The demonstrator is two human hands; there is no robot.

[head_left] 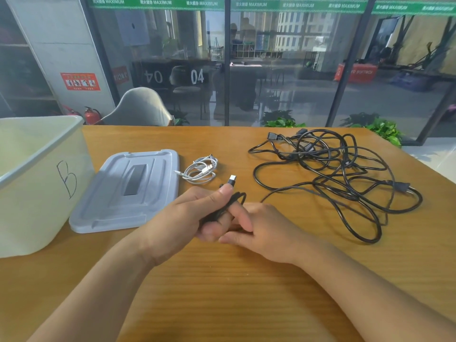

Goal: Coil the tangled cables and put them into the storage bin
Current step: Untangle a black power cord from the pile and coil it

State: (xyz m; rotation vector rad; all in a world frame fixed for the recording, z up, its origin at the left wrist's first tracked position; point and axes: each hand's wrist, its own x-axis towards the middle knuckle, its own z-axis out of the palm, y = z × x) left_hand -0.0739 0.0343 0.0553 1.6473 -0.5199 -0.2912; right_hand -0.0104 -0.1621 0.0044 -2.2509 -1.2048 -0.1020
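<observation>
On the wooden table [222,280], the left hand [187,223] clenches a small black USB cable [232,193] in its grip, half coiled; the right hand [261,228] pinches its loops. A white cable [201,170] lies coiled, the black tangle [333,174] untouched, neither inside the open storage bin [39,154].

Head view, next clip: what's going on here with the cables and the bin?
A person is winding a thin black USB cable into a small coil, gripped in the left hand with the right hand helping. A white cable lies coiled on the table. The big black tangle is unsorted. The storage bin stands open, its lid beside it.
</observation>
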